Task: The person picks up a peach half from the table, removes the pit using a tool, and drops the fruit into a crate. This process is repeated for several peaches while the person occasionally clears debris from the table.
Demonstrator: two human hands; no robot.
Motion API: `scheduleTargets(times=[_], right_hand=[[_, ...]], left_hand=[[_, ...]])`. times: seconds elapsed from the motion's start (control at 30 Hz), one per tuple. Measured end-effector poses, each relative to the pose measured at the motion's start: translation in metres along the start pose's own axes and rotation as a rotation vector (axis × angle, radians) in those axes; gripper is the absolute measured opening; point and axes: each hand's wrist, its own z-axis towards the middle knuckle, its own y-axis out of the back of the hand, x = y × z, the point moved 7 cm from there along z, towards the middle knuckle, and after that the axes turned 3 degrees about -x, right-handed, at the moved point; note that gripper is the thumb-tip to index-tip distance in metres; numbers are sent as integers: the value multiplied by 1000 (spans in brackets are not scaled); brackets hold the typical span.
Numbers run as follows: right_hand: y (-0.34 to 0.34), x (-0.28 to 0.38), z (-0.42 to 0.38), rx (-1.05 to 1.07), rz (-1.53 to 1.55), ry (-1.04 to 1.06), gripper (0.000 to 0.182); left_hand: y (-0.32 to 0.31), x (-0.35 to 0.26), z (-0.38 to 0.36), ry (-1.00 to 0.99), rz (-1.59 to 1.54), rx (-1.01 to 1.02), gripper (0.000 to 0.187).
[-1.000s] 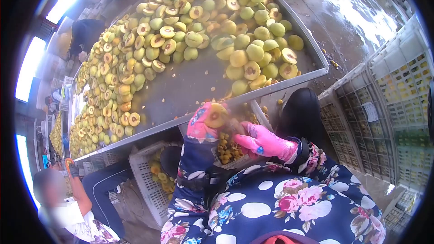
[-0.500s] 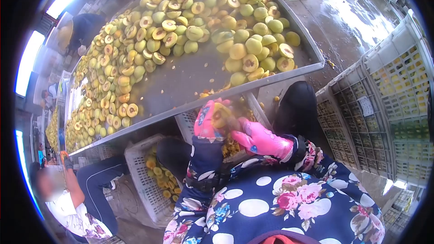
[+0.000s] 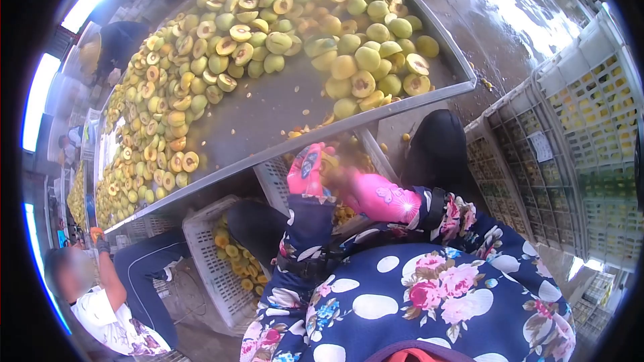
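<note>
My left hand (image 3: 308,169), in a pink glove, is closed around a yellow-green peach half (image 3: 329,166) just below the table's front edge. Close beside it on the right is my right hand (image 3: 381,196), also gloved in pink. Its fingers curl toward the fruit, but they are blurred, and whatever they grip is hidden. Beneath both hands a crate (image 3: 273,181) contains pieces of yellow fruit. Many halved peaches (image 3: 241,33), some with brown pits showing, are heaped on the metal table (image 3: 258,114) in front of me.
A white crate of fruit halves (image 3: 201,245) stands at my left knee. Tall stacked crates (image 3: 537,147) hold fruit on the right. Another person (image 3: 111,312) sits at the left, a gloved hand by the table edge. The floor (image 3: 496,27) beyond the table is wet.
My left hand has turned slightly, its back now showing more, and the fruit is less visible. My right hand has shifted a little down and toward the left one. The camera view moved slightly.
</note>
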Motion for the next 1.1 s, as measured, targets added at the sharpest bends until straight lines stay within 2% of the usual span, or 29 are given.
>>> scheduleTargets(times=[0.07, 0.17, 0.4, 0.5, 0.6, 0.7, 0.8, 0.9, 1.0, 1.1], right_hand=[[-8, -11, 1, -31, -66, 55, 44], [-22, -28, 10, -55, 20, 122, 46], [-14, -17, 14, 45, 56, -45, 37], [-4, 1, 4, 238, 458, -437, 26], [-3, 10, -3, 337, 678, -471, 24], [-12, 7, -6, 444, 915, -522, 23], [-14, 22, -11, 536, 1240, -484, 24], [-21, 18, -13, 513, 1330, -484, 23], [-22, 19, -14, 494, 1373, -448, 23], [-20, 21, -15, 521, 1478, -436, 24]], left_hand=[[9, 6, 5, -15, 43, -19, 19], [21, 17, 14, -30, 69, -60, 17], [28, 23, 22, -17, 127, -94, 18], [27, 25, 23, 18, 76, -29, 20], [26, 25, 23, 56, 90, -44, 22], [19, 19, 14, 30, 90, -5, 24], [13, 13, 9, -23, 121, 46, 30], [9, 17, 12, 16, 81, 142, 35], [5, 23, 5, 165, -25, 45, 38], [0, 25, 8, 200, -115, 79, 38]])
